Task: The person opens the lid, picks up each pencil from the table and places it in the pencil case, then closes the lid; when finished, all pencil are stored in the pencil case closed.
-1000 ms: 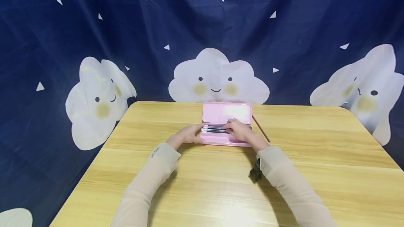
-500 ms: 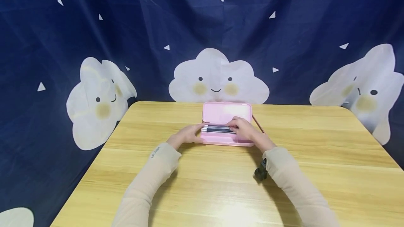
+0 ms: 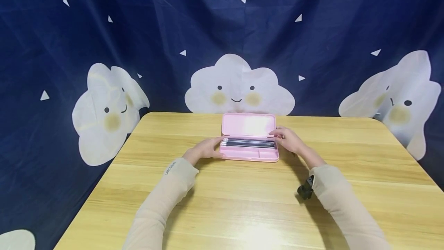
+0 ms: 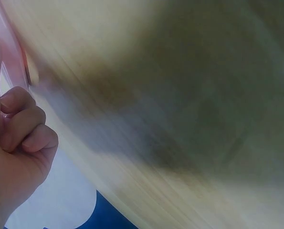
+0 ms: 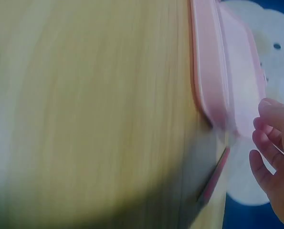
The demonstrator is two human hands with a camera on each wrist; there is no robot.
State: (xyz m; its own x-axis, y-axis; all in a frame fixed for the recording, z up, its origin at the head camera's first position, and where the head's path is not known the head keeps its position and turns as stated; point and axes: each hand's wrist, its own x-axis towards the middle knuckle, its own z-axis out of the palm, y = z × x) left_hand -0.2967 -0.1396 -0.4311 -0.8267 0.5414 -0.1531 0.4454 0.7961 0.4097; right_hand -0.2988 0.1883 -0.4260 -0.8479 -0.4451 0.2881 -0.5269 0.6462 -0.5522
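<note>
A pink pencil case (image 3: 239, 152) lies with its lid (image 3: 241, 124) raised at the back of the table. Dark pencils (image 3: 248, 143) with white ends lie side by side in its rear compartment. At the case's left end my left hand (image 3: 207, 149) holds it, thumb at the front corner and fingers at the back. My right hand (image 3: 289, 141) is at the right end near the hinge, fingers loosely bent with nothing between them; whether it touches the case I cannot tell. In the right wrist view a reddish pencil (image 5: 215, 176) lies on the table below that hand.
The wooden table (image 3: 236, 200) ends behind the case, at a dark blue curtain (image 3: 166, 18) with white clouds. The case's front part has a long compartment and a small one at the right. A black camera (image 3: 306, 189) sits on my right wrist.
My right hand has let go of the pencils and moved right, out of the case to its right end. The pencils now lie fully visible. My left hand has stayed in place.
</note>
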